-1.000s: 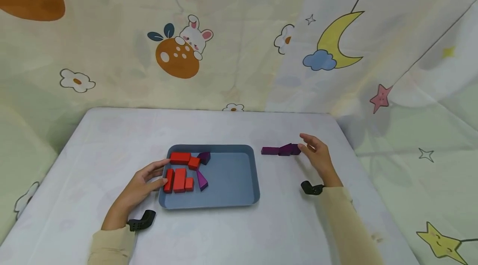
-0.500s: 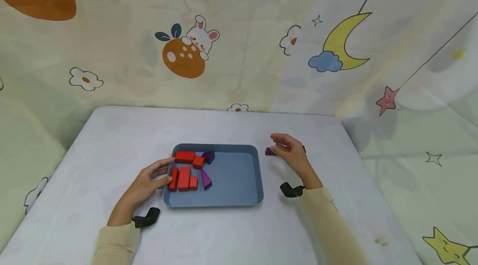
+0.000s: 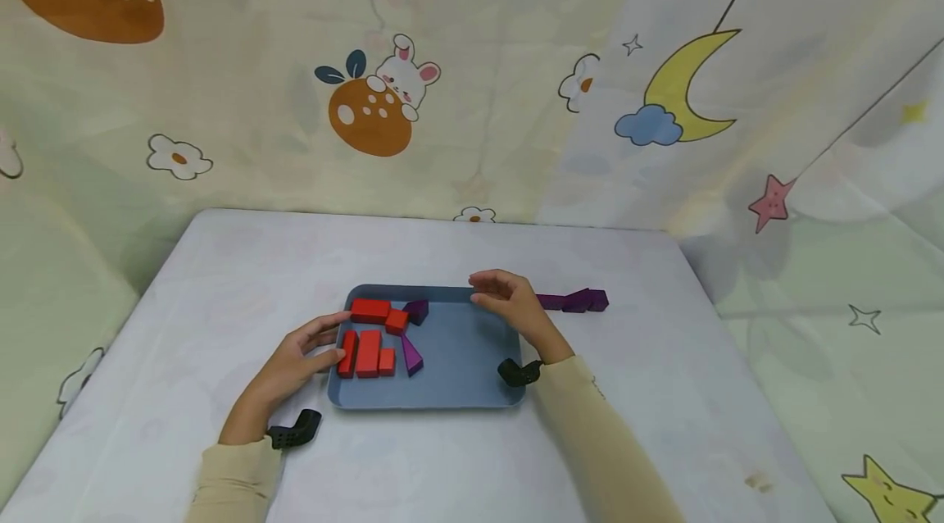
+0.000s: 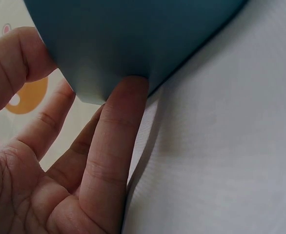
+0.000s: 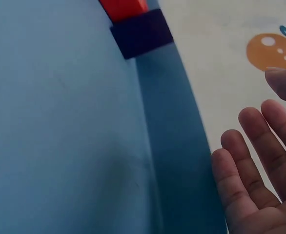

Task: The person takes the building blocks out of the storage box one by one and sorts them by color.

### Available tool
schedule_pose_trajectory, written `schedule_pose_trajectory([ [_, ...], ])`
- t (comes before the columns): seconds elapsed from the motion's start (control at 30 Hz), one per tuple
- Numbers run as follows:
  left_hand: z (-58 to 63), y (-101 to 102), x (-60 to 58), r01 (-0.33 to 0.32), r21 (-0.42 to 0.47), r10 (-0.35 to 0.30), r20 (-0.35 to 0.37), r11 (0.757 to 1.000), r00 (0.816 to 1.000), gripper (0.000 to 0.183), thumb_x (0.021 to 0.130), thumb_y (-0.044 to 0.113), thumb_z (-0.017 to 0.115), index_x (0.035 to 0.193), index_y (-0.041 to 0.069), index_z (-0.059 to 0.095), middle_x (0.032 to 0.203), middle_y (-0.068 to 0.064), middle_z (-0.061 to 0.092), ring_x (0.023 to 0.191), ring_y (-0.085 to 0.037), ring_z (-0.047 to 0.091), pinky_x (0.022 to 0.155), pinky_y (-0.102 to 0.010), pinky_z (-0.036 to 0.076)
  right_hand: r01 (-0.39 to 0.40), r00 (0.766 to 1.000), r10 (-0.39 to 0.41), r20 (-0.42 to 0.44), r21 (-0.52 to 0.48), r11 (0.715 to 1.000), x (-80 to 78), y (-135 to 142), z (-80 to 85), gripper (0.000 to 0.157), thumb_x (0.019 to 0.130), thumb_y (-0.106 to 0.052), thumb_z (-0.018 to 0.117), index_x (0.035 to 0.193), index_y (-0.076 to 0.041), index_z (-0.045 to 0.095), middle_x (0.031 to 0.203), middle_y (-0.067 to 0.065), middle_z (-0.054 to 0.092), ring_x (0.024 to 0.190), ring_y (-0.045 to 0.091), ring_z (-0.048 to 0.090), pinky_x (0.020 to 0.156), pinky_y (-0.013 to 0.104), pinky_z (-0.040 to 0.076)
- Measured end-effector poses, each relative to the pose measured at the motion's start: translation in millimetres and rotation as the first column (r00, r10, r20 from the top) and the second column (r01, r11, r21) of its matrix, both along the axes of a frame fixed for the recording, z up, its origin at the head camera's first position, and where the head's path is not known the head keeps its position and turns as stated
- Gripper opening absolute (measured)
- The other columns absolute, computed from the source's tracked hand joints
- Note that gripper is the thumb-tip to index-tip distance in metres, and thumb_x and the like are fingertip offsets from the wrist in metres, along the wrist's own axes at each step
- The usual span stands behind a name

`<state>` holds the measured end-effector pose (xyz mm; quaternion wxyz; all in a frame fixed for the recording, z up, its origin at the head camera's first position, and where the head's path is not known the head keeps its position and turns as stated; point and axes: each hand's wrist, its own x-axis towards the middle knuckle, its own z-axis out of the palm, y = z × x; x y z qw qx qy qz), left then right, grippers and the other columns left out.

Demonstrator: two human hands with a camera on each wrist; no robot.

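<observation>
A blue tray (image 3: 457, 371) holds several red blocks (image 3: 369, 353) along its left side. Two purple pieces, an angular block (image 3: 417, 311) and a slim wedge (image 3: 411, 356), lie just right of them. My left hand (image 3: 298, 355) rests at the tray's left edge; in the left wrist view its fingers (image 4: 118, 126) touch the outer wall, one fingertip against the side near the table. Over the tray's back right rim hovers my right hand (image 3: 512, 302), nothing in it. The right wrist view shows its fingers (image 5: 265, 146) spread slightly beside the rim.
To the right of the tray, purple blocks (image 3: 583, 301) lie in a row on the white-covered table (image 3: 413, 474); the right hand partly hides the row's left end. A patterned cloth (image 3: 472, 113) hangs behind the table.
My right hand has moved left from the row of purple blocks to the tray's back right rim. The left hand stays at the tray's left edge. The head view has shifted slightly.
</observation>
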<state>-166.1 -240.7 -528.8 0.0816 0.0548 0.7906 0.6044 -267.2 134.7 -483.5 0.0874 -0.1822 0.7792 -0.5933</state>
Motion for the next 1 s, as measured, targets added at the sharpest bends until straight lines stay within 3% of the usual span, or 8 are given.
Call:
schedule_pose_trajectory([
  [0.27, 1.4, 2.2, -0.3, -0.007, -0.015, 0.008, 0.013, 1.000, 1.000, 0.062, 0.103, 0.010, 0.072, 0.160, 0.001, 0.049, 0.166, -0.029, 0.040, 0.142, -0.051, 0.050, 0.096, -0.020, 0.049, -0.105, 0.994, 0.104, 0.017, 0.033, 0.994, -3.7, -29.7, -15.6, 0.035, 0.102, -0.002, 0.072, 0.134, 0.009, 0.068, 0.135, 0.025, 0.070, 0.123, 0.038, 0.069, 0.102, 0.038, 0.058],
  [0.57, 0.1, 0.2, 0.2, -0.005, -0.016, 0.006, 0.009, 1.000, 1.000, 0.062, 0.103, 0.010, 0.072, 0.160, 0.001, 0.049, 0.166, -0.029, 0.040, 0.141, -0.050, 0.050, 0.097, -0.021, 0.050, -0.194, 0.979, 0.178, 0.100, 0.170, 0.966, -6.7, -48.2, -12.9, 0.039, 0.100, -0.005, 0.077, 0.135, 0.007, 0.068, 0.135, 0.022, 0.071, 0.121, 0.032, 0.071, 0.104, 0.039, 0.056],
  [0.73, -0.8, -0.4, -0.6, -0.005, -0.011, 0.005, 0.007, 1.000, 1.000, 0.062, 0.103, 0.010, 0.073, 0.159, 0.001, 0.049, 0.165, -0.029, 0.042, 0.140, -0.050, 0.051, 0.097, -0.020, 0.050, -0.167, 0.983, 0.147, 0.106, 0.212, 0.963, -4.2, -59.5, -7.8, 0.038, 0.098, -0.005, 0.079, 0.133, 0.007, 0.070, 0.130, 0.021, 0.073, 0.117, 0.032, 0.072, 0.101, 0.040, 0.058],
  [1.0, -1.0, 0.0, -0.8, -0.007, -0.006, 0.008, 0.006, 1.000, 1.000, 0.062, 0.103, 0.010, 0.072, 0.159, 0.001, 0.049, 0.166, -0.028, 0.041, 0.141, -0.050, 0.050, 0.095, -0.017, 0.049, -0.024, 0.999, 0.009, 0.052, 0.299, 0.954, 1.0, -79.6, -11.6, 0.037, 0.092, -0.016, 0.089, 0.121, 0.002, 0.076, 0.112, 0.014, 0.078, 0.101, 0.024, 0.074, 0.089, 0.036, 0.061],
])
